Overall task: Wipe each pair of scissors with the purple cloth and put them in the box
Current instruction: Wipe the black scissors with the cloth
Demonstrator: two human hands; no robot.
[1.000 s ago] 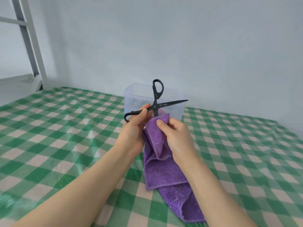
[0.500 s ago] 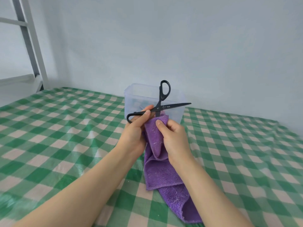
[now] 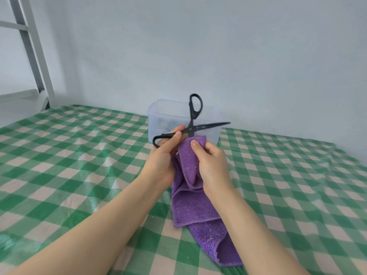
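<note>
Black scissors [image 3: 208,127], one pair, pinched in the left grip [image 3: 162,155]; the right grip [image 3: 212,163] clutches one purple cloth [image 3: 190,203] near one box [image 3: 158,116].

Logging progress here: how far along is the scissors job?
Done: dark shapes show through the clear box wall, possibly scissors already inside; unclear. In hand: the left hand holds the open black scissors by one handle; the right hand pinches the purple cloth around a blade. Left: finish wiping and box this pair. No other pair is in view.
</note>
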